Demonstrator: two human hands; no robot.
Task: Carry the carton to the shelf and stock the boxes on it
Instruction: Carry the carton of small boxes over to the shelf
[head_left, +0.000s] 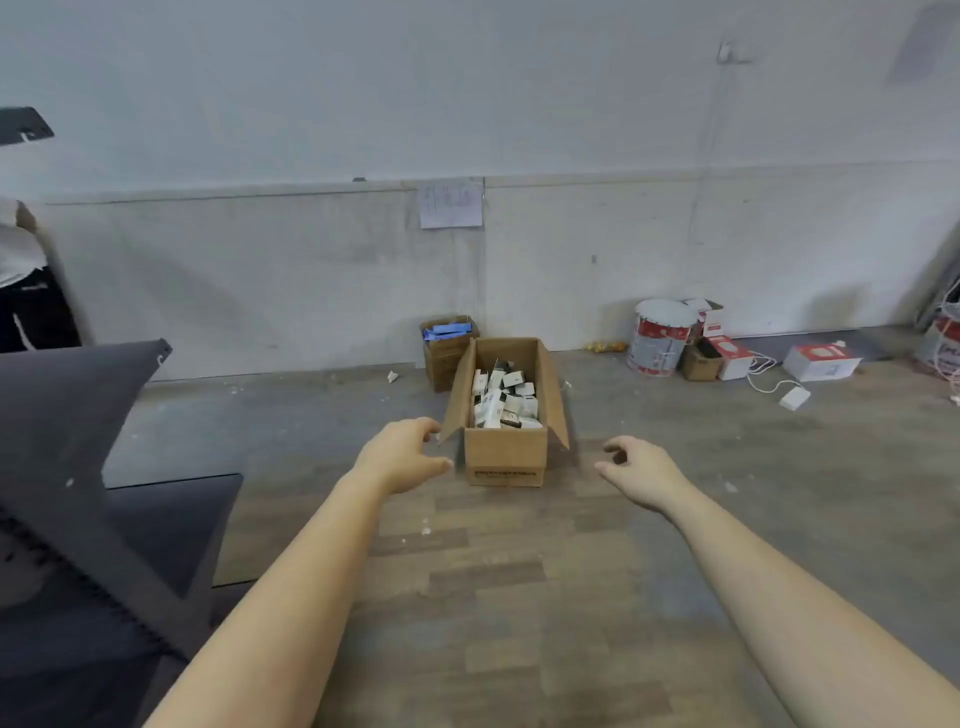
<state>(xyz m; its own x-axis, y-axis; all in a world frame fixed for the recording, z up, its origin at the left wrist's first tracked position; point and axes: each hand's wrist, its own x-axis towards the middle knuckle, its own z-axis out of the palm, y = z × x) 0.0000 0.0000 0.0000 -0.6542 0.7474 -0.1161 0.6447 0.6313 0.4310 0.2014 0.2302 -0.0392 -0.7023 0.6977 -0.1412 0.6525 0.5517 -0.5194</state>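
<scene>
An open brown carton (505, 453) stands on the wooden floor ahead of me, flaps spread to both sides. Inside lie several small white and black boxes (503, 397) in a loose heap. My left hand (402, 457) reaches out just left of the carton's near corner, fingers loosely curled, holding nothing. My right hand (641, 470) hovers a little to the right of the carton, apart from it, fingers also loosely curled and empty.
A smaller carton with blue packets (447, 349) stands behind the open one by the wall. Dark grey shelf panels (88, 441) fill the left side. A paint bucket (658, 338), small boxes and a white cable lie at the right wall. A person (21, 280) stands at far left.
</scene>
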